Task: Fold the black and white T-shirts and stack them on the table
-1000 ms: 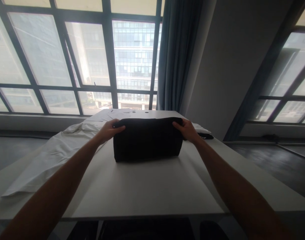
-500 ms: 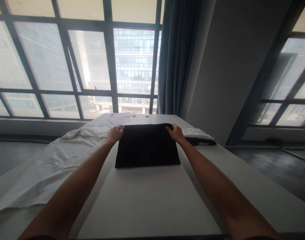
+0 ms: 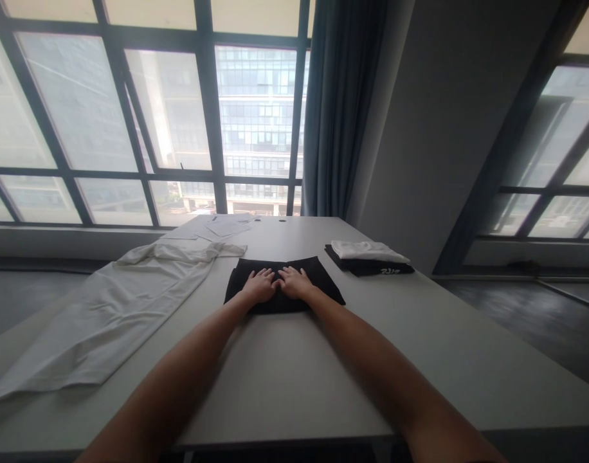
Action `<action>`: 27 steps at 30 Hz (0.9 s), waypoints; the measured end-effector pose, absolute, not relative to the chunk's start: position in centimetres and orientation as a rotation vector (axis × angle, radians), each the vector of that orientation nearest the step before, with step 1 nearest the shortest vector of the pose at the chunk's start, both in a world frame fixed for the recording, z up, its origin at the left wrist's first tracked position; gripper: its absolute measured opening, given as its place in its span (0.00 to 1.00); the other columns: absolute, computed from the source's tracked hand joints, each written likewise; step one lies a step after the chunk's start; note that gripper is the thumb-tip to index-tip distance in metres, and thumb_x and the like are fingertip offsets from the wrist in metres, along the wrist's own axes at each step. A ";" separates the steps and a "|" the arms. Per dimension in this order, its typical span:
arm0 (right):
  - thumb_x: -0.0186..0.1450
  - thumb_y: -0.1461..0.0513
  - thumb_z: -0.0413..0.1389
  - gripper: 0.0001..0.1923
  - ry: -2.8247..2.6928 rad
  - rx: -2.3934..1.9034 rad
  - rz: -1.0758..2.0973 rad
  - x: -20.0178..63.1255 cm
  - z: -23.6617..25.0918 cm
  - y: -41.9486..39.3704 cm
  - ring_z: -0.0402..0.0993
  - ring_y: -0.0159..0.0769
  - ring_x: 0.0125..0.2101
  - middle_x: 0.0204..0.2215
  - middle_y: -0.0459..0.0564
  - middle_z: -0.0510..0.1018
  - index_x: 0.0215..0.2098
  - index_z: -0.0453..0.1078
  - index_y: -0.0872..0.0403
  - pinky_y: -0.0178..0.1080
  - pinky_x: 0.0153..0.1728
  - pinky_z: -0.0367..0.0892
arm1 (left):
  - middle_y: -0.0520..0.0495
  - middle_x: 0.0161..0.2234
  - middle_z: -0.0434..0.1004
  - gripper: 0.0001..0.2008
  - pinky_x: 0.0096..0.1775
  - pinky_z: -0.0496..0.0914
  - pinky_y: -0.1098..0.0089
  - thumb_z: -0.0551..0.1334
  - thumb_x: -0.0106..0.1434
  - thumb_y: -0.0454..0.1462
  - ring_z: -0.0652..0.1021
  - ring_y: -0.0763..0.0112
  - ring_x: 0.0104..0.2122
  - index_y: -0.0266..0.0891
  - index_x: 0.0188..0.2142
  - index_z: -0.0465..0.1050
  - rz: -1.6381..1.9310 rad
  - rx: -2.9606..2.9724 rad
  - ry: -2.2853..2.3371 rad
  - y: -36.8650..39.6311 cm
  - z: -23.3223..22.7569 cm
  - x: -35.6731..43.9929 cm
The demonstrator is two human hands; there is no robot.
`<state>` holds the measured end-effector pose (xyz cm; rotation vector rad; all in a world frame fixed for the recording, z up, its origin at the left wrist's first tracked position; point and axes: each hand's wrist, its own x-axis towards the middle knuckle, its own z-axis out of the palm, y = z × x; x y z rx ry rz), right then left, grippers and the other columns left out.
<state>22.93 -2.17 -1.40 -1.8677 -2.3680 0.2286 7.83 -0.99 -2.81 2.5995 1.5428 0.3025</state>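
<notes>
A folded black garment (image 3: 318, 275), its exact kind not clear, lies flat on the white table (image 3: 285, 379) in front of me. My left hand (image 3: 260, 286) rests on top of it with the fingers stretched out. Close beside, my right hand (image 3: 294, 283) is also spread on the black cloth, the thumbs of both hands almost meeting. Neither hand grips anything.
To the left a long white garment (image 3: 116, 315) is spread in wrinkles. At the right lies a folded stack, a white cloth (image 3: 366, 251) over a black one with white lettering (image 3: 391, 270). Paper sheets (image 3: 222, 225) lie at the far end, before the windows.
The black garment was held up by its two top corners and now lies flat. Both hands have let go of the corners and moved inward onto its middle.
</notes>
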 end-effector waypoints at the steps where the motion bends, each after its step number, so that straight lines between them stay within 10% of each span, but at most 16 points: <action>1: 0.72 0.49 0.40 0.31 -2.349 -1.908 0.267 23.2 -1.6 -1.9 0.40 0.45 0.69 0.70 0.52 0.48 0.69 0.51 0.50 0.59 0.65 0.35 | 0.40 0.68 0.53 0.29 0.64 0.47 0.49 0.46 0.70 0.48 0.54 0.55 0.68 0.40 0.65 0.60 0.297 2.580 1.570 -0.7 -3.1 7.6; 14: 0.63 0.33 0.34 0.49 -2.084 -2.139 0.338 29.4 -3.3 1.3 0.31 0.45 0.70 0.71 0.54 0.40 0.72 0.42 0.52 0.59 0.64 0.31 | 0.38 0.69 0.49 0.42 0.61 0.50 0.40 0.45 0.61 0.63 0.53 0.43 0.67 0.43 0.66 0.58 0.361 2.186 1.967 3.0 -3.4 1.4; 27: 0.71 0.51 0.38 0.31 -1.747 -2.135 -0.070 29.9 -2.5 0.0 0.50 0.49 0.66 0.66 0.62 0.58 0.64 0.61 0.60 0.58 0.64 0.35 | 0.34 0.67 0.55 0.29 0.62 0.46 0.42 0.48 0.68 0.47 0.56 0.47 0.66 0.34 0.62 0.64 0.648 2.301 2.067 0.7 -1.7 2.1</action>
